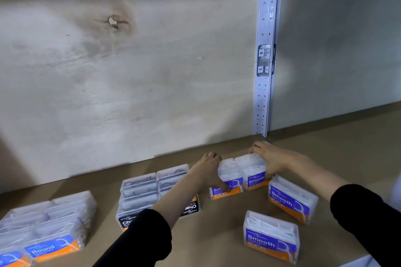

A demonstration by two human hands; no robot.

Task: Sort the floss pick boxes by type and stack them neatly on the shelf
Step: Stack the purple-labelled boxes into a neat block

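1. Far left, the Round stack (50, 230): clear boxes with blue-and-orange labels, grouped near the front edge of the shelf (217, 234). Neither hand touches it.
2. The Charcoal stack (141, 193): black-labelled boxes in layers, partly hidden behind the person's left forearm.
3. The left hand (208, 171) grips the left box of the Smooth pair (240, 175), with fingers curled over the top and the thumb on the front label.
4. The Smooth pair itself: two boxes side by side and touching, well back on the shelf, near the foot of the metal upright (264, 60).
5. The right hand (271, 160) is curled over the top and outer end of the right box, so the pair is held from both sides.
6. The step in hand appears to be squaring the pair up. Done well, both hands would press inward evenly, bring the labelled fronts flush and keep the row parallel to the back panel (152, 71), apart from the Charcoal stack.
7. Right, two unsorted boxes wait: the tilted Smooth box (293, 199) just beside the right hand, and the front Smooth box (271, 236) nearer the edge. They will probably need a level base beneath them.
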